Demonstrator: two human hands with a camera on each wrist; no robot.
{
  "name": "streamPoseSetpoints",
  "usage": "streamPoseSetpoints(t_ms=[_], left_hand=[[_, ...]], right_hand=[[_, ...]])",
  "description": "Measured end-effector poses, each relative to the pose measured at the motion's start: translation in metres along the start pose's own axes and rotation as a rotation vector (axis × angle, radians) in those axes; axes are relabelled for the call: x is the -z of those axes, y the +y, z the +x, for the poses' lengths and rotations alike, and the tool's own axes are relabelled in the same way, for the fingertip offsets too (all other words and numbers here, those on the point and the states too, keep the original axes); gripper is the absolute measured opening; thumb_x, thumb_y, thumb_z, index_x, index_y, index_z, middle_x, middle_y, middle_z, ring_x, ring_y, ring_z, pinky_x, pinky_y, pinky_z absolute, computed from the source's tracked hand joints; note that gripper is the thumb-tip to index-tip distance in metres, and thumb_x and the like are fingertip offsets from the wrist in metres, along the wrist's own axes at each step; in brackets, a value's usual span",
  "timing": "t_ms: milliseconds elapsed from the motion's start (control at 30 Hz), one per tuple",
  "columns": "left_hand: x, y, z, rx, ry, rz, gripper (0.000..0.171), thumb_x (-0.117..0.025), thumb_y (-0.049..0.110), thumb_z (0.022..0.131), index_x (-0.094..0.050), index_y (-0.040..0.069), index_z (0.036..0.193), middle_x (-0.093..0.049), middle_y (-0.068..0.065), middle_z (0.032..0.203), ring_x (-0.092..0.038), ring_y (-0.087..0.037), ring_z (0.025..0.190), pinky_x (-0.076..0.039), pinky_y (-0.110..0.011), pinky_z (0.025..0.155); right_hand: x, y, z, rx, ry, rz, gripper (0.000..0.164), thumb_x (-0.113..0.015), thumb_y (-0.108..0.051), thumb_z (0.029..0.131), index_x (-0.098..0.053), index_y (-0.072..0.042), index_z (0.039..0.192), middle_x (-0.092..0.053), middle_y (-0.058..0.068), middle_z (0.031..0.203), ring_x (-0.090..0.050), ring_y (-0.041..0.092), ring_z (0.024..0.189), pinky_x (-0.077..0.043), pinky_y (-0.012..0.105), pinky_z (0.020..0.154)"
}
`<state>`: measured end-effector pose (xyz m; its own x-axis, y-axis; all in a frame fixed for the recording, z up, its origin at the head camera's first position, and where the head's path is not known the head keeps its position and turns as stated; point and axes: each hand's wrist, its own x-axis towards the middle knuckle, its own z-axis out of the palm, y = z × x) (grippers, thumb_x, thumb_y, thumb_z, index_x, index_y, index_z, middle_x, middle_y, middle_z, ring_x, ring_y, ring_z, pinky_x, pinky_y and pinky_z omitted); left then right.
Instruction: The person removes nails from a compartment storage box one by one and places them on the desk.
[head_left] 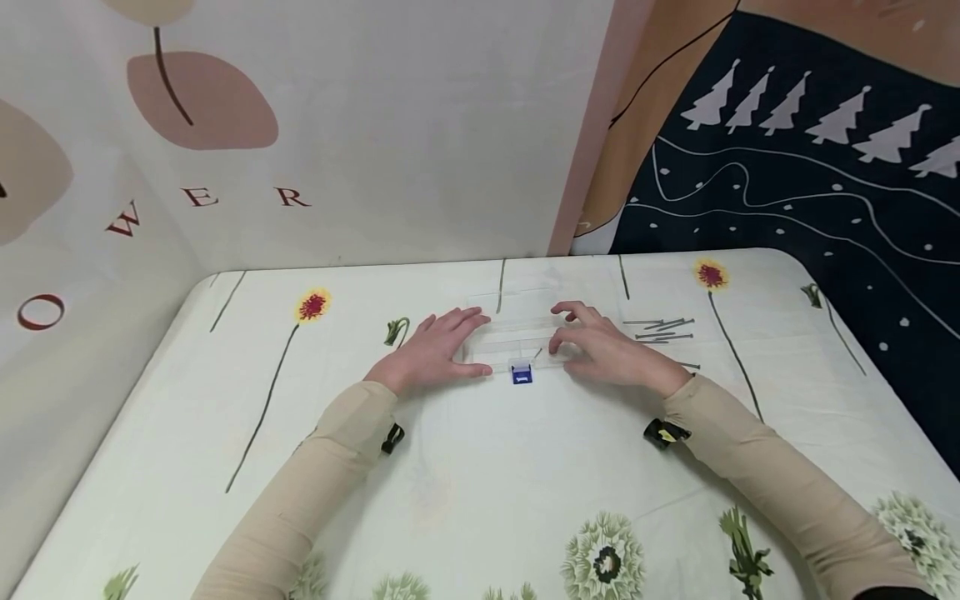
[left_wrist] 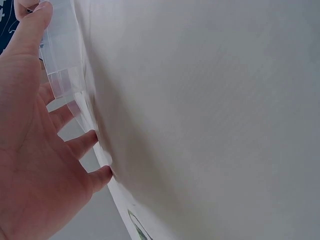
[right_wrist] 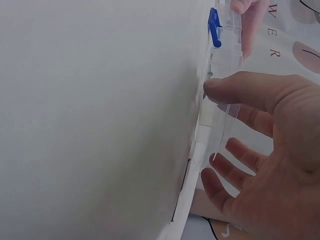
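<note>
A clear plastic compartment box (head_left: 510, 335) lies on the table with its lid raised toward the back; a blue latch (head_left: 522, 375) sits at its front edge. Inside, near the latch, is a small nail (head_left: 537, 352). My left hand (head_left: 438, 346) rests at the box's left side, fingers spread, thumb by the front edge. My right hand (head_left: 611, 350) is at the right side with bent, separated fingers. In the right wrist view its thumb (right_wrist: 225, 91) lies along the front wall, while the other fingertips stand apart near the box.
Several long nails (head_left: 663, 331) lie in a loose group right of the box, and a single nail (head_left: 688, 365) is nearer the right wrist. A flower-printed cloth (head_left: 480, 475) covers the table. Behind hang a pale curtain (head_left: 420, 167) and a dark tree-printed cloth (head_left: 787, 183).
</note>
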<state>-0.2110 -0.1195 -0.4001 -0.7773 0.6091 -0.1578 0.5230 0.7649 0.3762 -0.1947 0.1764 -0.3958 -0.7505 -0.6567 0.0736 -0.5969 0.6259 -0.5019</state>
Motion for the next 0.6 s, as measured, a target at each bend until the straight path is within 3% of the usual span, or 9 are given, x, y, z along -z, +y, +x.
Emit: streamPoseSetpoints(t_ms=[400,600], left_hand=[[0.0001,0.0003,0.0009,0.004,-0.003,0.008,0.08,-0.058,0.059,0.089,-0.029,0.02,0.152,-0.02,-0.002,0.159,-0.016,-0.026,0.145,-0.007,-0.053,0.114],[-0.001,-0.0008,0.0012,0.011,-0.007,0.0,0.08,-0.058,0.059,0.089,-0.029,0.021,0.152,-0.02,-0.002,0.159,-0.015,-0.026,0.145,-0.006,-0.052,0.115]], right_hand=[[0.0006,0.0,0.0011,0.028,-0.009,0.008,0.02,-0.072,-0.002,0.082,-0.073,-0.017,0.095,-0.035,0.016,0.144,-0.036,0.041,0.124,-0.031,0.058,0.098],[-0.0006,0.0026,0.0015,0.023,-0.025,0.064,0.02,-0.07,0.0,0.082,-0.072,-0.015,0.095,-0.035,0.017,0.143,-0.035,0.042,0.124,-0.029,0.058,0.1]])
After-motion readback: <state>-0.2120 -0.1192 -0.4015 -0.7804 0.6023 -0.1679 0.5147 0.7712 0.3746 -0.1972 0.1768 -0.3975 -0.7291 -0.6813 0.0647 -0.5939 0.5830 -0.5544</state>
